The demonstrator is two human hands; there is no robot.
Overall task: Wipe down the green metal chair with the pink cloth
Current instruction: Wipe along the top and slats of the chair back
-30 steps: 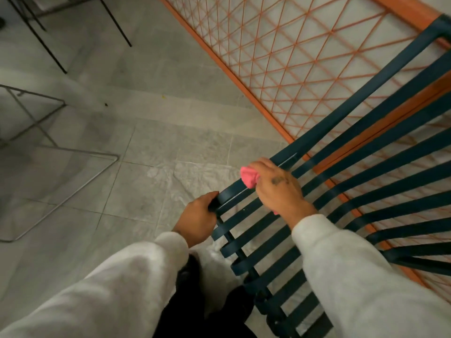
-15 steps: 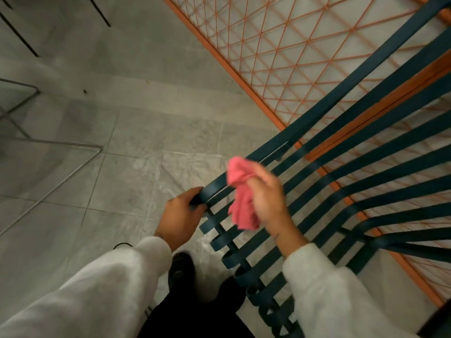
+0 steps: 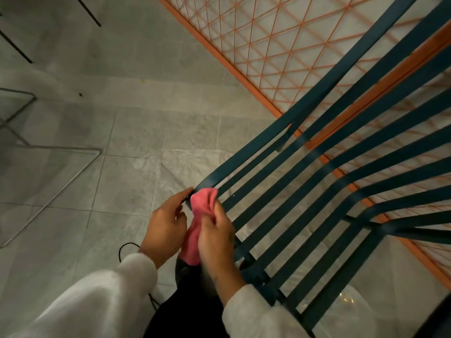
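Observation:
The green metal chair fills the right half of the view, its long flat slats running from lower left to upper right. The pink cloth hangs bunched at the chair's near left corner, its top touching the end of the outer slat. My right hand grips the cloth from the right. My left hand is at the cloth's left side, fingers curled, with the fingertips touching the slat end and the cloth. Both arms wear white sleeves.
An orange-framed lattice panel stands behind the chair at the upper right. A grey wire frame lies on the grey tiled floor at the left. Thin black legs stand at the top left. A clear plastic sheet lies under the chair.
My right hand has pulled the cloth down and left off the slats to the chair's corner. My left hand let go of the slat end and came to the cloth.

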